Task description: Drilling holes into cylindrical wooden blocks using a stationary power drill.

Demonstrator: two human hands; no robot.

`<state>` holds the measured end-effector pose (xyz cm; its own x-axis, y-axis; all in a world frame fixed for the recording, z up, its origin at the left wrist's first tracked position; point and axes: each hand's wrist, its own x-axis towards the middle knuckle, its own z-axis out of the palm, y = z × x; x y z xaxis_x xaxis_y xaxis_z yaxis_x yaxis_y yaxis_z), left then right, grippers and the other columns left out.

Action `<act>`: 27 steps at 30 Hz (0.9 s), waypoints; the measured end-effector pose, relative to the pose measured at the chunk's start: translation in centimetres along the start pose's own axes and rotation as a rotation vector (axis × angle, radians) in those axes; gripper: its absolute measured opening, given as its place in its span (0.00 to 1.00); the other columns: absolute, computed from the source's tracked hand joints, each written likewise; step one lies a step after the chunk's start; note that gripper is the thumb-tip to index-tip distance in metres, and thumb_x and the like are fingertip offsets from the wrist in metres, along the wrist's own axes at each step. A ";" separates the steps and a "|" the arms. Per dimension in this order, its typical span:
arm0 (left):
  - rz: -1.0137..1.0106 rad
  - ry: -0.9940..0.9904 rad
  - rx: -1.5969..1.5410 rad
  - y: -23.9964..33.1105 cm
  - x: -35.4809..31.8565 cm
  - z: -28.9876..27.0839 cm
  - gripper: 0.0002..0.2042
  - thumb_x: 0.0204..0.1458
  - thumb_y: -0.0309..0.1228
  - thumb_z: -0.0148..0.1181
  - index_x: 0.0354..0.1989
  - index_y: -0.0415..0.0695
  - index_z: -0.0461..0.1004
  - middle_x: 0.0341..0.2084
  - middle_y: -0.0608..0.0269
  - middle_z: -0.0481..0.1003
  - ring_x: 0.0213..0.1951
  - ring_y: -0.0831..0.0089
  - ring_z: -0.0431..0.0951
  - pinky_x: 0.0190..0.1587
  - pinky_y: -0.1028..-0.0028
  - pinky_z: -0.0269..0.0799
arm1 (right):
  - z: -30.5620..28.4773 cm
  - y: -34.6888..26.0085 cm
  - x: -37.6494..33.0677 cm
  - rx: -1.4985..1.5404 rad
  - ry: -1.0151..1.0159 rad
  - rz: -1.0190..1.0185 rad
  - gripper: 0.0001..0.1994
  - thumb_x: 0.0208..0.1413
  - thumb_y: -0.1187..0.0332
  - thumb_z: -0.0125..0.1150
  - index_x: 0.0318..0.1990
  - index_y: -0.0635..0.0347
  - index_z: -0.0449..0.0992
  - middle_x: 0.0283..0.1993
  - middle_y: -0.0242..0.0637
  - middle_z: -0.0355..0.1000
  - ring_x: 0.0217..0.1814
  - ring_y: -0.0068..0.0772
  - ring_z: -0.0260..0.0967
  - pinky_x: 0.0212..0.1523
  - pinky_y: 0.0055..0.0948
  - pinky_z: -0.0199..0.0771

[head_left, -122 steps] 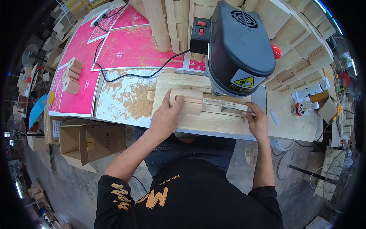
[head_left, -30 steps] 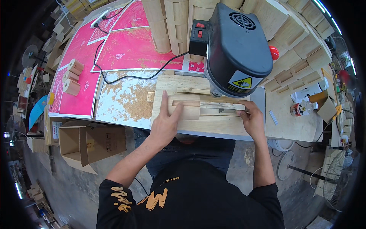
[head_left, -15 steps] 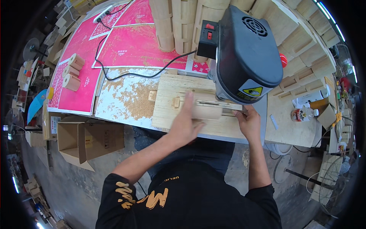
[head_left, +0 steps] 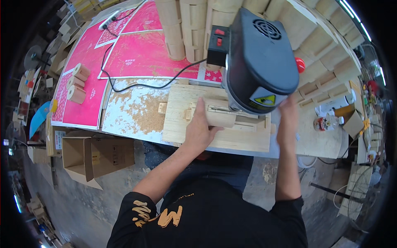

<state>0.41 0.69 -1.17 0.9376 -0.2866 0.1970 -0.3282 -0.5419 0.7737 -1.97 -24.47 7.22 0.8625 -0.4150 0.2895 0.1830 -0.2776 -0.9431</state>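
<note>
A pale wooden cylinder [head_left: 220, 120] with a long slot along its top lies in a wooden jig [head_left: 247, 144], beneath the head of a black drill press [head_left: 264, 58]. My left hand [head_left: 198, 131] grips the cylinder's left end, fingers on the far side and thumb on the near side. Beside the right side of the press head, my right hand [head_left: 287, 126] is raised and smeared by motion. Its fingertips are partly hidden behind the press, so what it touches does not show.
Three short wooden cylinders [head_left: 77, 94] stand on pink sheets at the left. Sawdust [head_left: 151, 120] covers the white board beside the jig. Tall wooden stacks [head_left: 173, 41] rise behind. A black cable [head_left: 136, 87] crosses the table; an open cardboard box [head_left: 99, 155] sits below its left edge.
My right hand has left the jig's right end and moved up and right beside the press. My left hand has closed around the cylinder's left end.
</note>
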 end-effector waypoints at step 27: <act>0.037 0.000 -0.031 1.9 0.0 2.9 0.55 0.42 0.31 0.76 0.72 0.28 0.40 0.64 0.26 0.59 0.60 0.34 0.68 0.56 0.53 0.71 | 2.7 -9.7 1.7 -0.062 0.000 -0.403 0.09 0.68 0.72 0.47 0.40 0.64 0.74 0.29 0.34 0.72 0.28 0.26 0.63 0.31 0.27 0.63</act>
<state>-0.58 -2.65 -1.46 0.9247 -0.3062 0.2262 -0.3594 -0.5062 0.7840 -0.96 -20.13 16.45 0.7275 -0.2625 0.6339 0.4775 -0.4697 -0.7426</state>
